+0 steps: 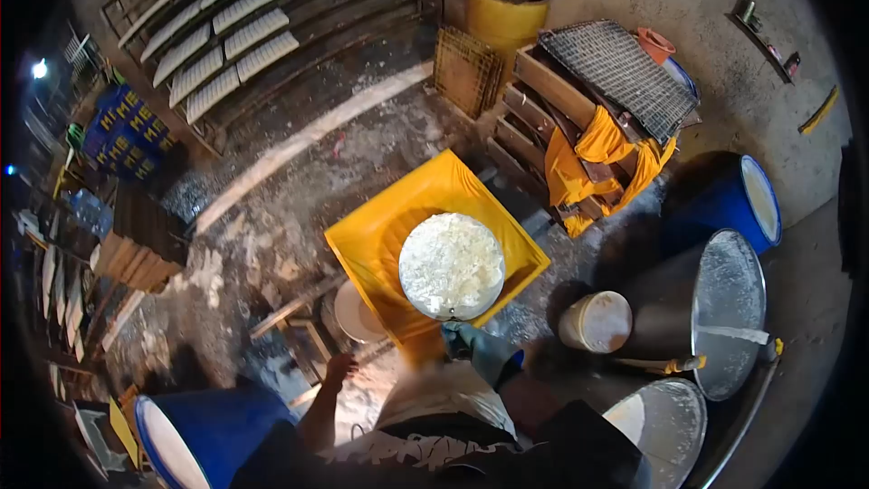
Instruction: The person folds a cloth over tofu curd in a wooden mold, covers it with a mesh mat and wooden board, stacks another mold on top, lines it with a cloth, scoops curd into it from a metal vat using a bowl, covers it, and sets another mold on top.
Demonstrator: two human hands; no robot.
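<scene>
A round metal pan (452, 265) heaped with lumpy white curd-like stuff is in the middle of the view, over a yellow cloth (362, 234) that is spread across a square frame and sags in its centre. My right hand (463, 341), in a dark green glove, is closed at the pan's near rim, where a small handle seems to be; the exact grip is partly hidden. Bare and hanging low on the left, my left hand (340, 369) holds nothing that I can see, its fingers loosely apart.
Blue barrels (213, 439) stand at front left and right. Beside the right ones are metal drums (730, 308) and a white bucket (605, 321). Wooden frames with mesh (615, 63) are stacked at back right. Racks hold white-filled trays (249, 32). The floor (244, 244) is wet and stained.
</scene>
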